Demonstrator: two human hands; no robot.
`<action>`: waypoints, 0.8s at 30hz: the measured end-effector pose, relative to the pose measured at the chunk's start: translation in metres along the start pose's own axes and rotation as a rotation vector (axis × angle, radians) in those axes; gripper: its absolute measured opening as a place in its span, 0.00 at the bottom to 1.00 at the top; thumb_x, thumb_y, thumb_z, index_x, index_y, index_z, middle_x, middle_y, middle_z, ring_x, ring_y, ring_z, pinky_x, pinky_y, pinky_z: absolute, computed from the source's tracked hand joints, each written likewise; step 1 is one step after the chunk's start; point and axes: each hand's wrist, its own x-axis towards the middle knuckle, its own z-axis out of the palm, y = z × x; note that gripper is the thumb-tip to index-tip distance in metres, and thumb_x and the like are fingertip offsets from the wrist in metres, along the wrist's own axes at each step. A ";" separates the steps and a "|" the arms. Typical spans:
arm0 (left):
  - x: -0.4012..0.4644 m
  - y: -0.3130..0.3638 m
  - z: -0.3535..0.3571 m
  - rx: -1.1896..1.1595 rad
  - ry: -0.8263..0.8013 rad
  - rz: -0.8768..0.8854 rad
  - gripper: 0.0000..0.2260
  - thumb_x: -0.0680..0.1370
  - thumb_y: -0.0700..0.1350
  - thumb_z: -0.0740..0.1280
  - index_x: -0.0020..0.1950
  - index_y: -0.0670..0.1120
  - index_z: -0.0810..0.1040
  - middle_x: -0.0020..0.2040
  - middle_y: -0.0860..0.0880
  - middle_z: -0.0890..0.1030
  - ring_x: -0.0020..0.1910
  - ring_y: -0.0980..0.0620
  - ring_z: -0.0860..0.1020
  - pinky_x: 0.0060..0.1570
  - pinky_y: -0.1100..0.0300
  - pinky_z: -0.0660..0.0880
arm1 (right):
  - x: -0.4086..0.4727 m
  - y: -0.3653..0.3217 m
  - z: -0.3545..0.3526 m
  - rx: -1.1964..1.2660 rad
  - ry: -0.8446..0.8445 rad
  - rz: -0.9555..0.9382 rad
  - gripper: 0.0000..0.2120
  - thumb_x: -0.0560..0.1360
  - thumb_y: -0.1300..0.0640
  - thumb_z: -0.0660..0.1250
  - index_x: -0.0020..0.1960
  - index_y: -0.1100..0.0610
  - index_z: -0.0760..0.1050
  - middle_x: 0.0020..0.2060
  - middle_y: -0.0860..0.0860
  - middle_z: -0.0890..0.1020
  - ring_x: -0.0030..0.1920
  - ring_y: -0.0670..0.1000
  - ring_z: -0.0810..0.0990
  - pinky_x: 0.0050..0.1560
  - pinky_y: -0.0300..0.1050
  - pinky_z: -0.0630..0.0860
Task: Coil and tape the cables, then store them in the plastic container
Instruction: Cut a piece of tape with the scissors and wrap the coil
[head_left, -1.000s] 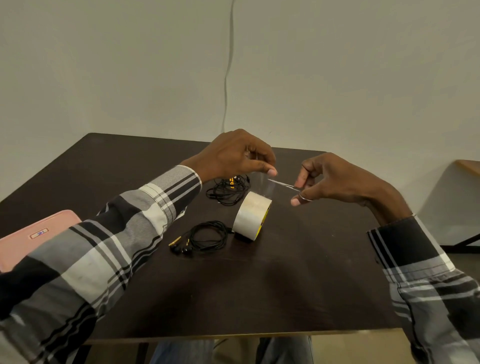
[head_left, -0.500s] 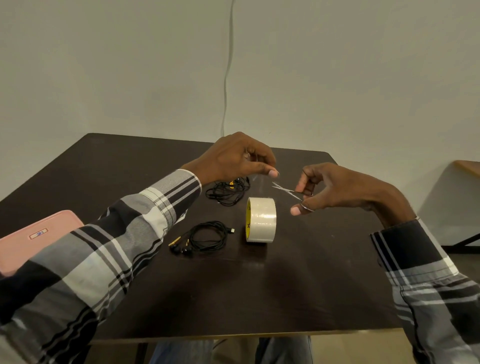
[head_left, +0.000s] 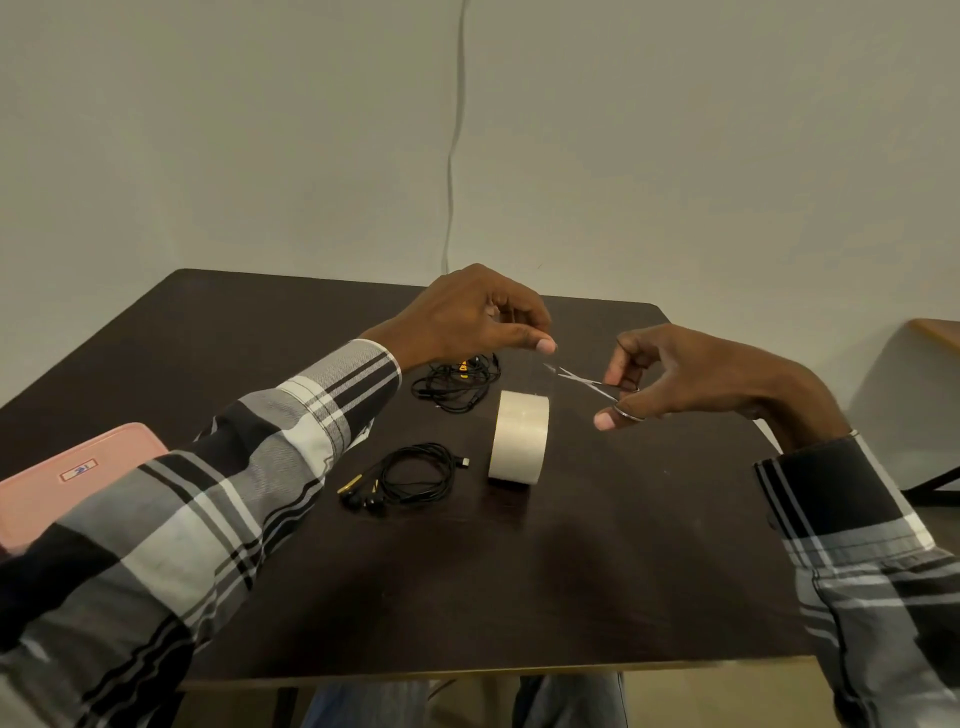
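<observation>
My left hand (head_left: 480, 319) hovers above the table and pinches a small piece of clear tape between thumb and fingertips. My right hand (head_left: 670, 376) grips small metal scissors (head_left: 582, 380), blades pointing left toward the tape piece. A roll of clear tape (head_left: 519, 437) stands on its edge on the dark table (head_left: 623, 545), below and between the hands. A coiled black earphone cable (head_left: 410, 475) lies left of the roll. A second, looser black cable (head_left: 457, 384) lies behind it, partly under my left hand. The pink plastic container (head_left: 67, 483) sits at the table's left edge.
A thin wire (head_left: 454, 135) runs down the wall behind the table. A wooden piece of furniture (head_left: 935, 332) shows at the far right edge. My plaid sleeves cover the lower left and right corners.
The tape strip is cut free from the roll. The roll has dropped and turned to stand upright on the table. My right hand with the scissors has drawn slightly back to the right.
</observation>
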 end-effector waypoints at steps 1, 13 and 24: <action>0.000 0.000 0.000 0.003 -0.001 0.002 0.07 0.72 0.59 0.74 0.43 0.57 0.83 0.38 0.60 0.83 0.42 0.57 0.81 0.50 0.46 0.78 | 0.001 -0.001 0.000 0.012 0.009 -0.004 0.30 0.54 0.37 0.80 0.47 0.56 0.79 0.46 0.62 0.82 0.40 0.52 0.79 0.40 0.47 0.78; 0.000 0.004 0.001 0.074 0.015 -0.001 0.07 0.73 0.58 0.73 0.44 0.56 0.84 0.37 0.58 0.83 0.40 0.56 0.80 0.45 0.52 0.78 | 0.000 0.003 0.012 0.113 -0.001 0.002 0.16 0.64 0.48 0.79 0.46 0.56 0.84 0.44 0.62 0.82 0.39 0.50 0.78 0.42 0.45 0.77; 0.001 0.004 0.002 0.077 0.017 -0.002 0.05 0.73 0.58 0.73 0.44 0.59 0.83 0.36 0.59 0.82 0.40 0.56 0.80 0.48 0.46 0.79 | 0.001 -0.002 0.002 0.062 -0.076 0.029 0.15 0.66 0.49 0.80 0.45 0.58 0.85 0.42 0.66 0.81 0.37 0.53 0.75 0.43 0.47 0.74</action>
